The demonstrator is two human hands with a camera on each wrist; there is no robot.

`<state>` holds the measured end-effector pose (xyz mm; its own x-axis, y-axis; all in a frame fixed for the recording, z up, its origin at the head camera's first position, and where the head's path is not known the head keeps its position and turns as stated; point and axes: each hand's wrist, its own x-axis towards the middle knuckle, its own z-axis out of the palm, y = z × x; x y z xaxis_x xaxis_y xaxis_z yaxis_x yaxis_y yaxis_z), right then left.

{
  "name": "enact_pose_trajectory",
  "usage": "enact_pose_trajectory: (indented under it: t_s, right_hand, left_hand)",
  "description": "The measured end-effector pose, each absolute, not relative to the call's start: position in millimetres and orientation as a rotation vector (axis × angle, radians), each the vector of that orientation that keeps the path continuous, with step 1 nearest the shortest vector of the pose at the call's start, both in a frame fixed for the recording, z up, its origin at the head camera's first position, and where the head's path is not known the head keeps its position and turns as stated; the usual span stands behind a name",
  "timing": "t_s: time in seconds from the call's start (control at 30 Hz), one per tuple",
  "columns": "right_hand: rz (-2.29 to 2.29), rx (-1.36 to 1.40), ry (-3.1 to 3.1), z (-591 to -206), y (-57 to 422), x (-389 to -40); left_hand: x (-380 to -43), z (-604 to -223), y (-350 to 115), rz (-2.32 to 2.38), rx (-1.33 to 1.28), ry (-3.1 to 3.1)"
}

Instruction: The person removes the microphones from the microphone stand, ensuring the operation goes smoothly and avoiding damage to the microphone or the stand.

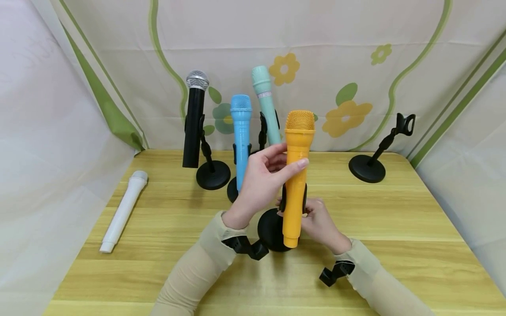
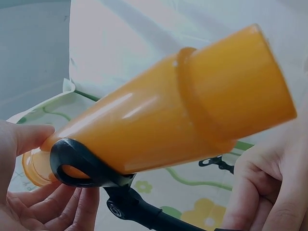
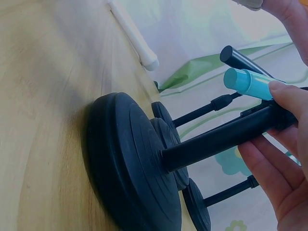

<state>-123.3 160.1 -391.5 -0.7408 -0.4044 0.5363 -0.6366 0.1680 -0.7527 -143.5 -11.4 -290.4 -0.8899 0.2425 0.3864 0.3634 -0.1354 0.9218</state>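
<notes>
An orange microphone (image 1: 294, 197) sits tilted in the black clip (image 2: 72, 166) of a desk stand, head up. My left hand (image 1: 261, 182) pinches its upper body between thumb and fingers, just below the mesh head. Behind the microphone, my right hand (image 1: 322, 224) grips the top of the stand's black pole (image 3: 216, 139), thumb on one side and fingers on the other. The stand's round base (image 1: 270, 232) is low on the table, partly covered by the microphone in the head view.
Behind stand a black microphone (image 1: 193, 127), a blue one (image 1: 242, 127) and a mint-green one (image 1: 266, 105), each on a stand. A white microphone (image 1: 124, 213) lies at the left on the wooden table (image 1: 395, 263). One stand (image 1: 367, 169) at the back right holds no microphone.
</notes>
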Motion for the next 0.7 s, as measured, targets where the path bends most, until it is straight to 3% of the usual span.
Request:
enact_pose_trajectory:
  t_s: [0.7]
  right_hand:
    - [1.599,0.999,-2.206,-392.3,159.1,-133.6]
  left_hand:
    - [-154.0,-286.2,-12.1,-2.239,-0.679,-2.015]
